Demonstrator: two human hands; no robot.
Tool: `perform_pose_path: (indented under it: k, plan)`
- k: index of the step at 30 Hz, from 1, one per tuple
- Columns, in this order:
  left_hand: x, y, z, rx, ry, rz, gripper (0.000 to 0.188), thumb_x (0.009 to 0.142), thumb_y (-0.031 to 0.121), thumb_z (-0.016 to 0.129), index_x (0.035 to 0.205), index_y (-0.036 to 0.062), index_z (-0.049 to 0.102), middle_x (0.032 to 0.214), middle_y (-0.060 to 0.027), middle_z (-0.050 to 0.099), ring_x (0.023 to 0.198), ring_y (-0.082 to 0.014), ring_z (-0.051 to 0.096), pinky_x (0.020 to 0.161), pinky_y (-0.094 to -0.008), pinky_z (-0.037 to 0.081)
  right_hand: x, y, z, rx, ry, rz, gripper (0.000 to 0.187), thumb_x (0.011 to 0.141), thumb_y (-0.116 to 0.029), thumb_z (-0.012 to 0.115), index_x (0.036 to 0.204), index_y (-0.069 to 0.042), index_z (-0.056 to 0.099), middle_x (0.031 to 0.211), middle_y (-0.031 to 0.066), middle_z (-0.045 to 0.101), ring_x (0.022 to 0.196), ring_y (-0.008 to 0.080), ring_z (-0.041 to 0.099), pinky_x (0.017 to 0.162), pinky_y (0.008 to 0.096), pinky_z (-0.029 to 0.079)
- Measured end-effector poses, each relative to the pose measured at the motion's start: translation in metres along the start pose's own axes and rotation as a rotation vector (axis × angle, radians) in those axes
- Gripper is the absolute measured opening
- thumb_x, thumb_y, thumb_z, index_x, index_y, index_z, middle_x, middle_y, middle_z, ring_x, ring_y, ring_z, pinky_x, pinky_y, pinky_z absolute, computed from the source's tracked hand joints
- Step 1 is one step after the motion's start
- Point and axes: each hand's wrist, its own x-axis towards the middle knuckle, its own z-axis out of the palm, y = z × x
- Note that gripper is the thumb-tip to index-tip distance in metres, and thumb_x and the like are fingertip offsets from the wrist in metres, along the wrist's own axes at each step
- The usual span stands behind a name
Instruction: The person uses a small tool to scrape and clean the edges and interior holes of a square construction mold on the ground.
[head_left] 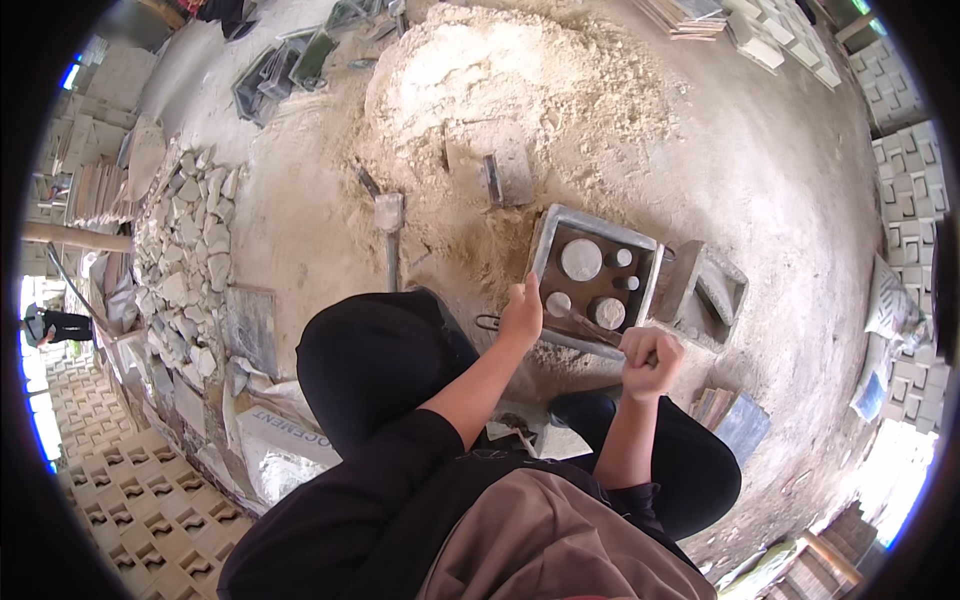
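A square grey mould lies on the floor in front of me, with several round cylinders of different sizes standing up from its brown inside. My left hand grips the mould's near left rim. In my right hand, closed in a fist at the near right corner, is a slim brown tool. Its far end reaches over the near wall into the mould, between a small cylinder and a larger one. The kind of tool is not clear. By my left hand a dark wire loop sticks out.
Right of the mould stands a second grey frame. Beyond lies a pale powder heap with a flat board. A trowel-like tool lies left. Broken pieces are piled at far left; a bag sits near my left knee.
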Motion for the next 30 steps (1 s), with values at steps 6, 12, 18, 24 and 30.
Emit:
perform_pose_path:
  k: [6,12,18,24,30]
  plan:
    - [-0.006,0.008,0.010,0.134,-0.045,0.004,0.067,0.084,0.057,0.024,0.118,0.0009,0.038,0.111,-0.0260,0.049,0.107,-0.0381,0.045,0.090,-0.0414,0.033,-0.014,0.039,-0.015,-0.049,0.036,0.047,0.041,0.082,-0.022,0.033,0.044,-0.006,0.031,0.040,0.0038,0.031,0.037,0.0137,0.031,0.039,0.0281,0.029]
    - [0.000,-0.005,0.004,0.056,-0.086,-0.015,0.069,0.084,0.059,0.022,0.118,0.0012,0.037,0.112,-0.0272,0.048,0.108,-0.0381,0.044,0.091,-0.0418,0.032,-0.008,-0.001,0.001,0.087,-0.013,-0.003,0.042,0.082,-0.020,0.033,0.042,-0.005,0.028,0.039,0.0046,0.032,0.036,0.0139,0.032,0.038,0.0267,0.028]
    - [-0.006,0.009,0.012,0.163,-0.039,-0.026,0.068,0.085,0.057,0.021,0.117,-0.0008,0.038,0.108,-0.0273,0.051,0.106,-0.0385,0.046,0.089,-0.0410,0.034,-0.008,0.031,-0.008,0.007,0.012,0.087,0.038,0.081,-0.018,0.033,0.045,-0.006,0.033,0.039,0.0040,0.031,0.035,0.0136,0.031,0.037,0.0275,0.027]
    - [-0.004,0.007,0.014,0.096,-0.035,0.007,0.063,0.086,0.053,0.021,0.113,-0.0011,0.039,0.107,-0.0271,0.051,0.104,-0.0388,0.047,0.088,-0.0422,0.034,-0.015,0.032,-0.005,-0.090,-0.076,0.036,0.039,0.080,-0.017,0.034,0.043,-0.005,0.028,0.038,0.0031,0.031,0.035,0.0133,0.032,0.036,0.0267,0.025]
    - [-0.001,-0.002,0.012,0.128,0.041,-0.019,0.061,0.087,0.051,0.023,0.111,-0.0019,0.039,0.105,-0.0273,0.052,0.103,-0.0391,0.048,0.088,-0.0427,0.034,-0.005,0.012,0.011,-0.046,0.060,-0.042,0.039,0.081,-0.018,0.032,0.044,-0.005,0.028,0.038,0.0031,0.030,0.034,0.0129,0.031,0.036,0.0263,0.025]
